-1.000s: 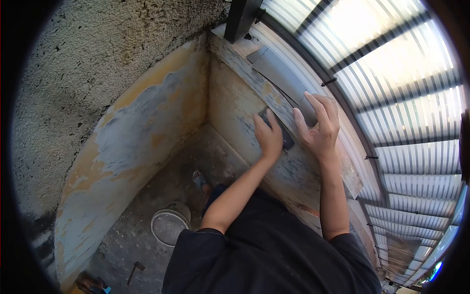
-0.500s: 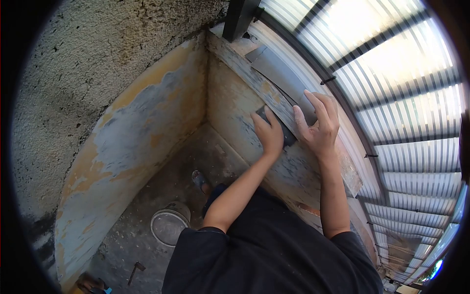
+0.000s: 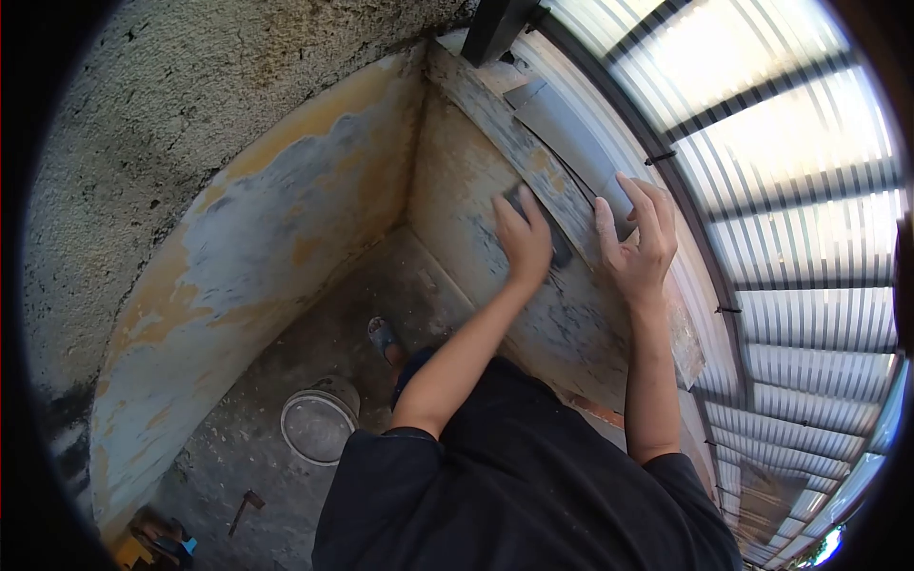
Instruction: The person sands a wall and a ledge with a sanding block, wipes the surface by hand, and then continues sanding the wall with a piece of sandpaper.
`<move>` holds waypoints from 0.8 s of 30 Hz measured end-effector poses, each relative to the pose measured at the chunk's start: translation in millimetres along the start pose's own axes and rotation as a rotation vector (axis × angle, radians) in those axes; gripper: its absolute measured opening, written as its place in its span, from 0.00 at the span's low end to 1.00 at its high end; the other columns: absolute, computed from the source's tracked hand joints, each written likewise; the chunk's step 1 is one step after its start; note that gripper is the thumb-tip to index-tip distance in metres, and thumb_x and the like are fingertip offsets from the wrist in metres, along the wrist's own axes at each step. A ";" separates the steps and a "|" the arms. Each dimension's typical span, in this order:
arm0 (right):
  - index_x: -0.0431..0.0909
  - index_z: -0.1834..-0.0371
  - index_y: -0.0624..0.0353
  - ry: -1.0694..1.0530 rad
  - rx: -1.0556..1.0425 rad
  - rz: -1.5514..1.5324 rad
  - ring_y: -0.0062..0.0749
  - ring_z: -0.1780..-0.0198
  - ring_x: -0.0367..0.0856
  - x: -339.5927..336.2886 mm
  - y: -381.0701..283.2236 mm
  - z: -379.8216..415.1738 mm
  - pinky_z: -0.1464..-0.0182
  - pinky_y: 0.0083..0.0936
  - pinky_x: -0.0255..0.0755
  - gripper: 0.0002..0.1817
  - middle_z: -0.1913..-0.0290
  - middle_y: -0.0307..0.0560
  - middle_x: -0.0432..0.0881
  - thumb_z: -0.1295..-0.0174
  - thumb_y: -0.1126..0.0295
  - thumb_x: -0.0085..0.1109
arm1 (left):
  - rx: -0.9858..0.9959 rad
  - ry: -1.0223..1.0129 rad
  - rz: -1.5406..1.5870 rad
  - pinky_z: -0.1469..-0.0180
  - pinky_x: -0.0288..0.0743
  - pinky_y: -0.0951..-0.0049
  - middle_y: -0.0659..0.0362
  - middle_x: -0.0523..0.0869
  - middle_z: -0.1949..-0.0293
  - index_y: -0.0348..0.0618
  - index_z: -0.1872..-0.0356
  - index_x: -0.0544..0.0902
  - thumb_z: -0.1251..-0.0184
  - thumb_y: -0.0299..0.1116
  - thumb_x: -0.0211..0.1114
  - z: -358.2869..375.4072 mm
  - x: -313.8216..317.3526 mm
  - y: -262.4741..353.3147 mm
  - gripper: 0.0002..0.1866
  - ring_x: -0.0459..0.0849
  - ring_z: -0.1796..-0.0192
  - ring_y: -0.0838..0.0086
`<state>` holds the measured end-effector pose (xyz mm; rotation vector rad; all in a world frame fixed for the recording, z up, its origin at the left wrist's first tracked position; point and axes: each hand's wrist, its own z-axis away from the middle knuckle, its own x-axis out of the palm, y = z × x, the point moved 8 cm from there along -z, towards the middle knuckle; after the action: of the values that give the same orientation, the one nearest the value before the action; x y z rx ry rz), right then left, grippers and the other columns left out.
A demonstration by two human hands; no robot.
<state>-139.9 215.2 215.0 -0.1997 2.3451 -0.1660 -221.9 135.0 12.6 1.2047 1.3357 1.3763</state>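
Note:
My left hand presses on a dark rectangular sanding pad, which lies flat on the low wall. The fingers and thumb spread over the pad and hide part of it. Its surface is slightly blurred. Beside it, my right hand is at the ledge on top of this wall, with fingers bent and apart. Pale dust coats its fingertips. Between those fingers I see no object. Grey patches and yellowish areas mark the wall face under the pad.
A round bucket stands on the concrete floor by my foot. Near it lies a small hammer-like tool. Another patchy wall meets the low wall at a corner. Metal-framed corrugated sheeting rises beyond the ledge.
The view has shifted slightly. My left hand and the pad have slid a little along the wall toward the ledge and corner. My right hand stays by the ledge.

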 end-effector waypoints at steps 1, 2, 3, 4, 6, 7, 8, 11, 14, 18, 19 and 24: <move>0.85 0.45 0.66 0.000 0.000 0.001 0.49 0.53 0.85 0.5 1.1 0.6 0.49 0.37 0.79 0.22 0.52 0.57 0.86 0.43 0.75 0.77 | -0.015 0.016 -0.016 0.49 0.73 0.46 0.32 0.82 0.57 0.27 0.52 0.72 0.15 0.41 0.55 -33.0 -2.7 -1.7 0.20 0.82 0.52 0.35; 0.85 0.45 0.65 -0.001 0.002 0.003 0.49 0.53 0.86 0.9 1.9 1.8 0.49 0.38 0.79 0.22 0.52 0.57 0.86 0.43 0.75 0.76 | -0.031 0.030 -0.032 0.50 0.73 0.46 0.32 0.82 0.58 0.27 0.53 0.72 0.15 0.41 0.55 -58.8 -4.8 -3.4 0.19 0.82 0.52 0.35; 0.85 0.45 0.65 -0.005 0.004 0.002 0.49 0.53 0.86 1.1 2.4 2.9 0.49 0.38 0.79 0.22 0.52 0.57 0.86 0.43 0.75 0.76 | -0.035 0.030 -0.034 0.50 0.73 0.46 0.32 0.82 0.58 0.27 0.53 0.72 0.15 0.41 0.55 -66.1 -3.4 -1.3 0.19 0.82 0.52 0.35; 0.85 0.45 0.65 0.000 -0.006 0.008 0.48 0.54 0.85 1.0 2.1 2.6 0.50 0.37 0.79 0.22 0.52 0.57 0.86 0.43 0.75 0.76 | -0.046 0.061 -0.051 0.50 0.73 0.46 0.32 0.81 0.58 0.27 0.53 0.72 0.15 0.41 0.55 -71.5 -4.6 0.7 0.20 0.82 0.52 0.35; 0.85 0.45 0.65 0.004 -0.018 0.008 0.47 0.55 0.84 0.9 0.0 1.4 0.52 0.37 0.79 0.21 0.52 0.57 0.86 0.43 0.75 0.76 | -0.031 0.079 -0.046 0.50 0.73 0.46 0.32 0.81 0.59 0.27 0.53 0.72 0.15 0.41 0.55 -59.8 -6.8 4.5 0.20 0.82 0.53 0.35; 0.85 0.44 0.64 0.005 -0.007 0.023 0.44 0.57 0.84 0.4 -0.3 0.4 0.55 0.35 0.79 0.21 0.52 0.56 0.86 0.43 0.75 0.76 | -0.005 0.066 -0.023 0.50 0.73 0.46 0.32 0.81 0.59 0.28 0.53 0.72 0.15 0.41 0.55 -34.4 -3.7 6.0 0.19 0.82 0.53 0.34; 0.85 0.44 0.64 0.000 0.004 0.036 0.41 0.59 0.83 0.0 -0.6 1.2 0.59 0.33 0.78 0.21 0.52 0.55 0.86 0.42 0.74 0.77 | -0.032 0.018 0.007 0.48 0.74 0.47 0.31 0.82 0.57 0.27 0.51 0.72 0.15 0.42 0.54 -5.1 2.1 -0.6 0.20 0.82 0.51 0.34; 0.86 0.44 0.63 0.035 -0.026 0.024 0.36 0.62 0.81 -1.5 -3.4 0.5 0.65 0.29 0.75 0.21 0.53 0.54 0.87 0.41 0.74 0.77 | -0.147 -0.085 0.022 0.46 0.75 0.50 0.30 0.83 0.53 0.26 0.47 0.72 0.14 0.42 0.54 62.4 8.2 -0.7 0.21 0.82 0.48 0.34; 0.86 0.43 0.63 0.042 -0.036 0.034 0.34 0.62 0.81 -0.8 -1.3 2.0 0.66 0.26 0.74 0.21 0.52 0.53 0.87 0.40 0.74 0.76 | -0.072 -0.053 0.007 0.48 0.75 0.48 0.30 0.82 0.55 0.27 0.49 0.72 0.15 0.41 0.55 20.9 5.7 -3.4 0.20 0.82 0.50 0.33; 0.86 0.44 0.63 -0.003 -0.006 0.062 0.38 0.57 0.82 2.9 -1.1 3.4 0.60 0.29 0.77 0.20 0.50 0.53 0.87 0.39 0.74 0.75 | 0.025 0.097 -0.101 0.56 0.74 0.44 0.32 0.81 0.62 0.31 0.57 0.71 0.16 0.41 0.55 -71.4 -12.0 6.9 0.18 0.81 0.58 0.34; 0.86 0.44 0.63 -0.014 -0.014 0.062 0.38 0.57 0.82 3.2 -1.0 3.5 0.60 0.29 0.77 0.20 0.50 0.53 0.87 0.39 0.74 0.75 | -0.035 0.068 -0.110 0.57 0.74 0.44 0.32 0.81 0.62 0.31 0.56 0.70 0.16 0.40 0.55 -75.9 -12.4 12.2 0.18 0.82 0.58 0.34; 0.87 0.42 0.61 -0.096 -0.143 0.143 0.49 0.41 0.81 13.0 -10.4 2.5 0.36 0.43 0.73 0.20 0.43 0.54 0.85 0.38 0.71 0.73 | -0.028 -0.008 -0.093 0.59 0.74 0.42 0.33 0.80 0.61 0.32 0.54 0.69 0.15 0.41 0.54 32.7 2.9 3.2 0.17 0.82 0.57 0.33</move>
<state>-146.2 202.3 206.2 -0.1060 2.2663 0.0796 -190.1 143.4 14.9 1.1150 1.3454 1.3189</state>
